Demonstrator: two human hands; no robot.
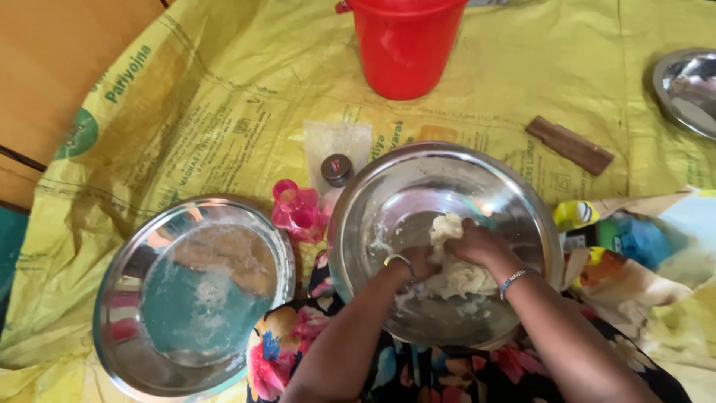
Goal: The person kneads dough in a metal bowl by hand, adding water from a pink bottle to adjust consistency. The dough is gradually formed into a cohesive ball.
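Head view: both hands, left hand (419, 263) and right hand (477, 245), close on a pale lump of dough (455, 261) inside a wide steel bowl (388, 194); a hard press could tip the bowl toward the pink plastic cup (297, 209) beside its rim

Your two hands are pressed into a lump of dough inside a steel bowl.

Your left hand (416, 263) and right hand (479, 245) both bear down on the pale dough (455, 272), knuckles close together, a bangle on each wrist. The steel bowl (388, 201) surrounds them. Left of your left hand lies a wide steel plate (119, 298) dusted with flour, and between plate and bowl stands a pink plastic cup (296, 209) beside a small dark-capped bottle (336, 170). Well beyond your hands stands a red bucket (405, 46); beyond your right hand lies a brown wooden block (570, 145) on the yellow sheet (224, 112).
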